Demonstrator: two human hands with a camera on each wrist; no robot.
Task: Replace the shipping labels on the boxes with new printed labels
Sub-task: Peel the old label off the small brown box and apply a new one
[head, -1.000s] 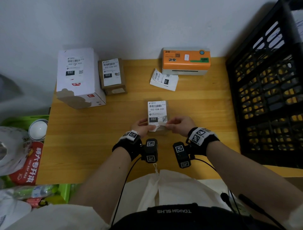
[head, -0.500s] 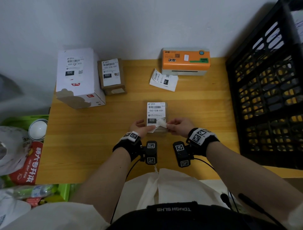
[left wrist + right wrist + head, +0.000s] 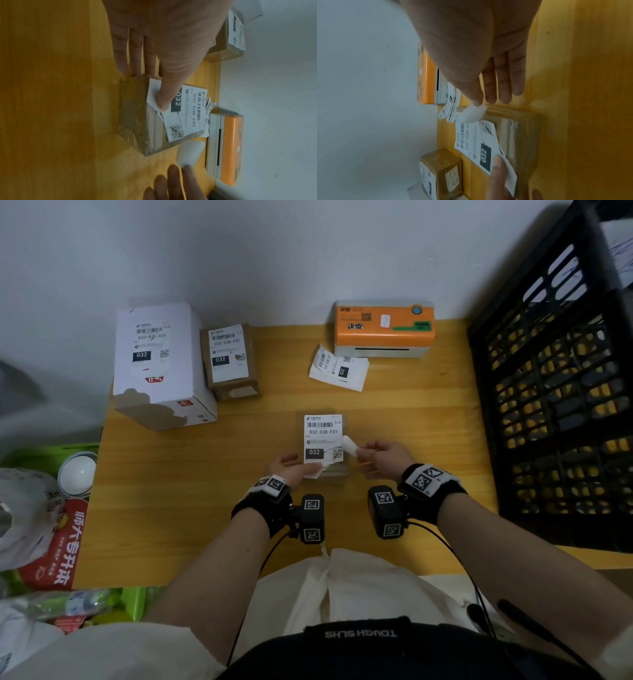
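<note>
Left hand (image 3: 291, 469): we pin the old label (image 3: 322, 440) with the thumb so the small box (image 3: 137, 115) stays put.
Right hand (image 3: 380, 458): just right of the box, we pinch a torn strip (image 3: 349, 445), peeling.
Table (image 3: 411, 412): wooden.
Printer (image 3: 383, 328): beyond the box, at the wall, new labels (image 3: 339, 368) before it.
</note>
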